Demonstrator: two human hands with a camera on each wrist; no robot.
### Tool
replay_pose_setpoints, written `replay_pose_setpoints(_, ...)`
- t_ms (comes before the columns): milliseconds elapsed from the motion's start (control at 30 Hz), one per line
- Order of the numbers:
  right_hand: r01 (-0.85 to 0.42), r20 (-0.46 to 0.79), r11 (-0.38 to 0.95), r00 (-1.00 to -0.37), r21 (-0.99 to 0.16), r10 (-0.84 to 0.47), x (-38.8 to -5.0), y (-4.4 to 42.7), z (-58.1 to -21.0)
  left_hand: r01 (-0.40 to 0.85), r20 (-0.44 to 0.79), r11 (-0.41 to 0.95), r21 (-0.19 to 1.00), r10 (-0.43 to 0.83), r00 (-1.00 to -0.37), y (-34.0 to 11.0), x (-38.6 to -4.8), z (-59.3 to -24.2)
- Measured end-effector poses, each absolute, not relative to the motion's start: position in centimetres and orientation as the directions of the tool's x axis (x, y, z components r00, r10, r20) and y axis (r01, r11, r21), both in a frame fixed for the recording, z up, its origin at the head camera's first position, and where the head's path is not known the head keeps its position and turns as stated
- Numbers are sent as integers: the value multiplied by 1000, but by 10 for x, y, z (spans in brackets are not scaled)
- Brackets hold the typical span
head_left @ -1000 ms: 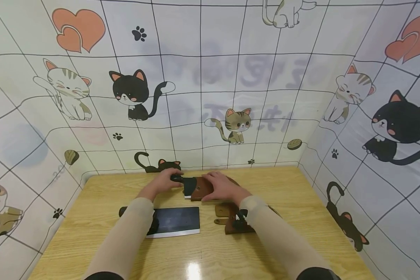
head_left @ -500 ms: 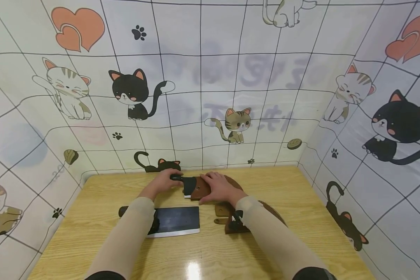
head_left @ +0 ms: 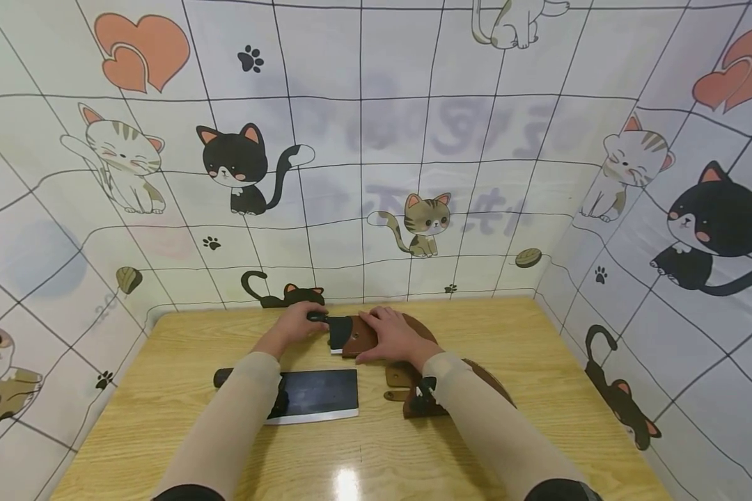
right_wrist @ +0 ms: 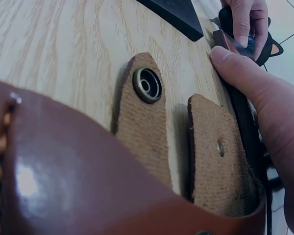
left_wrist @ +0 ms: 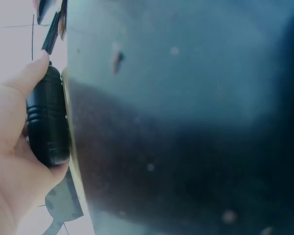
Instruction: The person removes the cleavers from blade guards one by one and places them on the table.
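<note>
At the table's far edge, my left hand [head_left: 291,323] grips the black handle [left_wrist: 48,117] of a cleaver, with the thumb laid along it. A brown leather sheath [head_left: 362,336] covers most of that cleaver; a strip of dark blade with a pale edge shows next to the handle. On top of the sheath rests my right hand [head_left: 391,334], its fingers spread and extended. The thumb [right_wrist: 235,66] lies at the sheath's near edge in the right wrist view. Part of the sheath is hidden under this hand.
A bare cleaver [head_left: 322,393] lies nearer, partly under the left sleeve. A second brown sheath [right_wrist: 63,171] with two straps, one bearing a snap [right_wrist: 147,85], lies under the right forearm. Behind the wooden table [head_left: 351,452] hangs cat-patterned cloth [head_left: 363,139]. A dark blur fills most of the left wrist view.
Over the last second the right hand and forearm have shifted slightly left, showing more of both sheaths. The left hand and the bare cleaver look unmoved.
</note>
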State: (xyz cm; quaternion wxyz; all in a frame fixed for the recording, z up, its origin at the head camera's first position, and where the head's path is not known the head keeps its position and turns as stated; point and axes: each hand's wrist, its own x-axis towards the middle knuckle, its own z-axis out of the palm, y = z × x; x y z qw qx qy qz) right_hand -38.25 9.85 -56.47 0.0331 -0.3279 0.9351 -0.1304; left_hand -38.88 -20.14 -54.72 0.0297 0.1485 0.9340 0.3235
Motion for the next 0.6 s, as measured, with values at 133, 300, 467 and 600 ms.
replay_pose_setpoints(133, -610, 32, 750, -781, -257, -624, -383, 99, -566, 267, 48, 762, 589, 297, -954, -200, -387, -546)
replay_pose_setpoints(300, -624, 56, 737, -771, -259, -634, -381, 101, -564, 304, 80, 756, 579, 319, -944, -203, -386, -547)
replay_pose_setpoints(467, -647, 106, 729, -759, -224, -642, -379, 104, -559, 345, 127, 721, 601, 340, -932, -207, -386, -546)
replay_pose_setpoints(600, -651, 127, 729, -758, -210, -640, -375, 108, -552, 372, 165, 694, 617, 348, -923, -208, -384, -544)
